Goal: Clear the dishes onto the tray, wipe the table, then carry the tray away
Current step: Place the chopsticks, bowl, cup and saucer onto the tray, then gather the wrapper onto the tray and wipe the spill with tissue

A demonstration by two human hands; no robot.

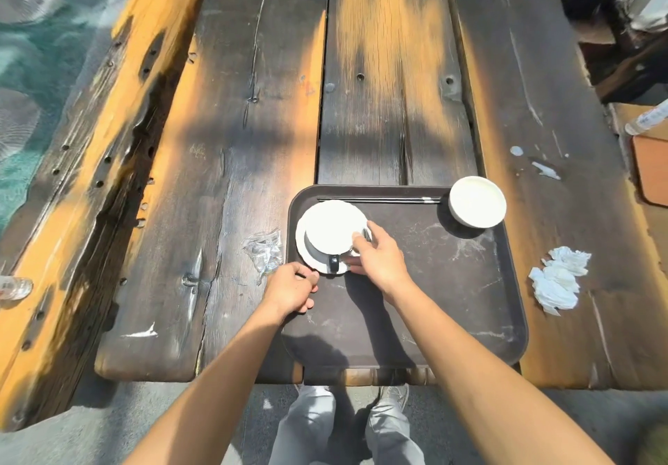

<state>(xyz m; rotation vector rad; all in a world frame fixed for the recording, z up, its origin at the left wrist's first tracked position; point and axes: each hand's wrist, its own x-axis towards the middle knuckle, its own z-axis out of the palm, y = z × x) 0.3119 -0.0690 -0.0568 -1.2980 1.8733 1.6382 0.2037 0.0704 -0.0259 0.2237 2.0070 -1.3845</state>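
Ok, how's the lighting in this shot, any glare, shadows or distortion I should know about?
Head view: hard sunlight blows out the cup and small bowl to featureless white; the bowl, both arms and the person's body cast sharp shadows across the tray; the table is streaked with sun and shade; the wide lens bows the planks; the corners are blurry.

Dark tray [452, 302] on wooden bench [235, 139], right hand [379, 258] gripping cup [330, 235] on saucer [307, 258], left hand [291, 289] at tray's left rim, white bowl [477, 206] at far corner.
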